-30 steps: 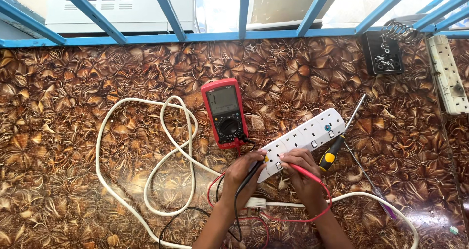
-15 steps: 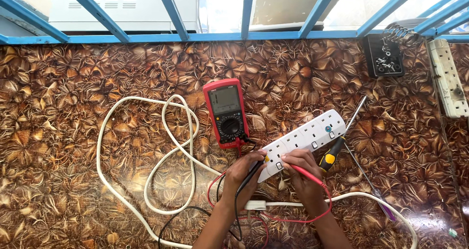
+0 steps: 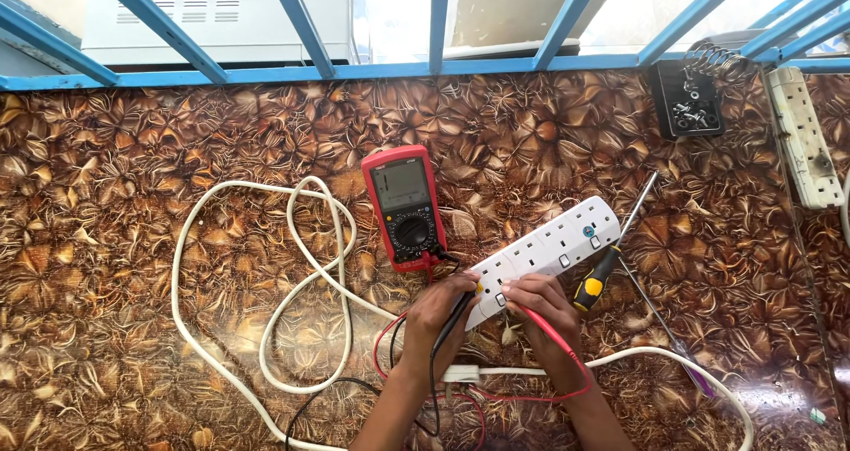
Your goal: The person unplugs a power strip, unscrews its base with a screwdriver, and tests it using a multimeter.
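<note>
A white power strip [image 3: 553, 249] lies diagonally on the patterned tabletop. My left hand [image 3: 440, 314] grips a black test probe [image 3: 453, 320] with its tip at the strip's near end. My right hand [image 3: 542, 302] holds a red test probe [image 3: 547, 327], its tip also on that near end. Both probe leads run back to a red multimeter [image 3: 405, 207] lying just left of the strip. The strip's long white cable [image 3: 266, 292] loops over the table to the left and ends in a white plug [image 3: 460, 373] between my forearms.
A black-and-yellow screwdriver [image 3: 611, 256] lies beside the strip's right side, and a thinner screwdriver with a purple handle [image 3: 673, 340] lies next to it. A black box of screws [image 3: 689, 107] and a second white power strip [image 3: 804, 137] sit at the far right. Blue window bars [image 3: 434, 61] edge the back.
</note>
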